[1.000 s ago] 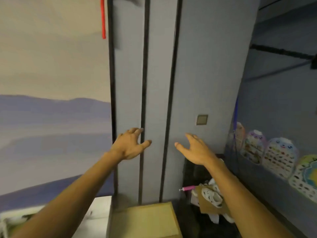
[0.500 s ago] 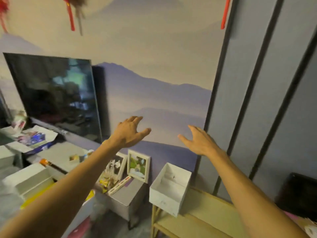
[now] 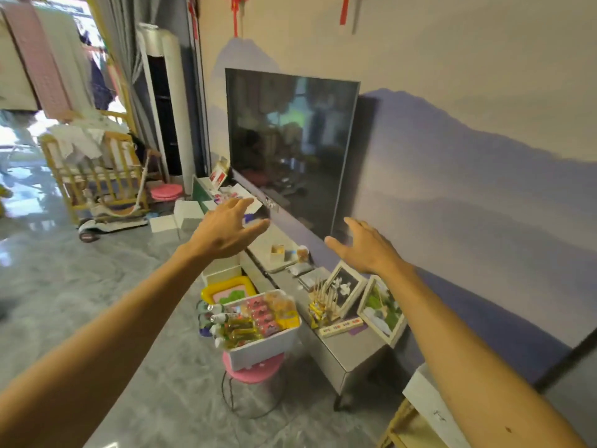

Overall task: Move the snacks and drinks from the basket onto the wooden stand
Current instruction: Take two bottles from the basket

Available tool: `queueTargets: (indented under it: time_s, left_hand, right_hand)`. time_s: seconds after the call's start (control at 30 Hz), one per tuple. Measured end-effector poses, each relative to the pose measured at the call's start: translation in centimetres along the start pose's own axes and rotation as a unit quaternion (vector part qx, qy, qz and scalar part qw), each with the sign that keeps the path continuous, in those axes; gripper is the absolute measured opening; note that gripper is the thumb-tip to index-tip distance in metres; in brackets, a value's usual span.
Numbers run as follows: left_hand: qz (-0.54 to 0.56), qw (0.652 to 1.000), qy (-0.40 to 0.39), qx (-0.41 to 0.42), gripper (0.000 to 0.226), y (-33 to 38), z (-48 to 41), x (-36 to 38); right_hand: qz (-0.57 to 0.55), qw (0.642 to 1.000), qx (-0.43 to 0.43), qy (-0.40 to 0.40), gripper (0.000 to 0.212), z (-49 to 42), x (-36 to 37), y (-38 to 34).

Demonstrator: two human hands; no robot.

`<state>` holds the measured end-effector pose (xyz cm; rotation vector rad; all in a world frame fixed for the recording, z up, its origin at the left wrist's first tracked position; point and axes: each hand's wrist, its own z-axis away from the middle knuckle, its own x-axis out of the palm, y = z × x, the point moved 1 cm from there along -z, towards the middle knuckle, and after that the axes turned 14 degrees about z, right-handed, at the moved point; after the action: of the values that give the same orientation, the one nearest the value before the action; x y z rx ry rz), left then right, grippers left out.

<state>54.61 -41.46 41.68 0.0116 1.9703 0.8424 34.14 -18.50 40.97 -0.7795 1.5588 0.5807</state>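
Observation:
A white basket (image 3: 263, 345) full of snacks and drinks stands on a pink stool (image 3: 255, 373) on the floor, below and between my arms. Pink snack packs (image 3: 263, 316), a yellow packet (image 3: 286, 313) and small bottles (image 3: 226, 328) fill it. My left hand (image 3: 227, 232) is stretched out in the air above it, fingers spread, holding nothing. My right hand (image 3: 365, 245) is also raised and open, in front of the television. A corner of the wooden stand (image 3: 399, 428) with a white box (image 3: 426, 404) on it shows at the bottom right, partly hidden by my right arm.
A low grey TV cabinet (image 3: 342, 342) runs along the wall, carrying two photo frames (image 3: 381, 307), small items and a large television (image 3: 290, 147). White boxes (image 3: 187, 215), a yellow tray (image 3: 231, 291), a wooden crib (image 3: 93, 169) and a scooter stand on the grey tiled floor.
The view has swung left from the panelled wall and wooden stand to the television, cabinet and basket. Both hands stay raised and open, holding nothing.

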Motion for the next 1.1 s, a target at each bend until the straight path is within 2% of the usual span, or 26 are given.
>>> queueTargets:
  time_s: [0.23,0.33,0.57,0.73,1.0,1.1]
  left_hand:
    - [0.001,0.994,0.001,-0.105,0.082,-9.5,0.7,0.5]
    - [0.006,0.989,0.008,-0.15,0.086,-13.1,0.3,2.6]
    - [0.035,0.961,0.032,-0.271,0.098,-20.9,-3.5,10.2]
    - [0.063,0.922,0.072,-0.376,0.104,-26.0,-7.0,16.4]
    - [0.132,0.828,0.137,-0.527,0.113,-37.0,-9.0,29.4]
    - [0.162,0.803,0.156,-0.553,0.1,-41.6,-9.1,34.0]
  right_hand:
    - [-0.011,0.995,-0.077,-0.061,0.089,-7.8,5.9,-8.6]
    - [-0.013,0.992,-0.094,-0.085,0.094,-11.5,9.3,-10.4]
    - [-0.011,0.966,-0.205,-0.155,0.084,-21.9,17.6,-12.6]
    - [0.009,0.932,-0.285,-0.223,0.1,-32.5,26.2,-14.3]
    - [0.068,0.848,-0.421,-0.313,0.08,-41.8,42.6,-19.9]
    - [0.086,0.825,-0.447,-0.336,0.086,-43.6,51.8,-21.9]
